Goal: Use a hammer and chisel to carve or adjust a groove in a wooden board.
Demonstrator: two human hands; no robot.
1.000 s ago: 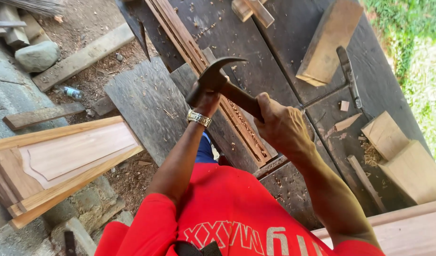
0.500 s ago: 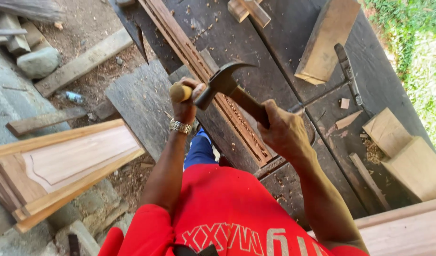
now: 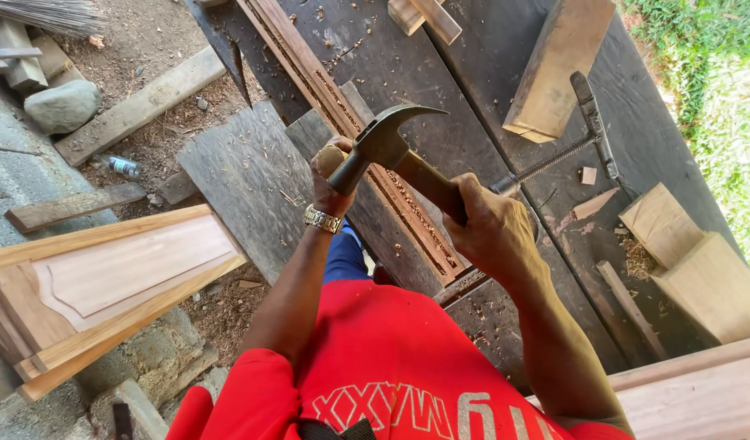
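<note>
Dark weathered planks make up the counter (image 3: 481,81), and a long carved strip of wood (image 3: 367,155) lies along it, running from the far edge toward the person. The right hand (image 3: 493,228) has its grip wrapped tight around the wooden handle of a claw hammer (image 3: 387,143), whose steel head hangs just above the strip, claw pointing to the right. The left hand (image 3: 330,179) is closed around a thing with a rounded, pale wooden top, most likely a chisel handle, though the blade is hidden under the hammer head and I cannot tell for sure. That wooden top sits right against the hammer's face. A metal watch (image 3: 323,219) rings the left wrist.

To the right of the strip a screw clamp (image 3: 570,138) lies on the planks, with a thick pale wood block (image 3: 558,69) just beyond it. Small offcuts and shavings are scattered near the clamp. Two more light wood blocks (image 3: 692,261) rest at the right edge, beside the grass. On the left, well apart from the hands, a panelled wooden door piece (image 3: 106,277) leans over the dirt ground, with a grey stone (image 3: 61,106) and a small plastic bottle (image 3: 124,167) farther off. The person wears a red shirt (image 3: 391,367).
</note>
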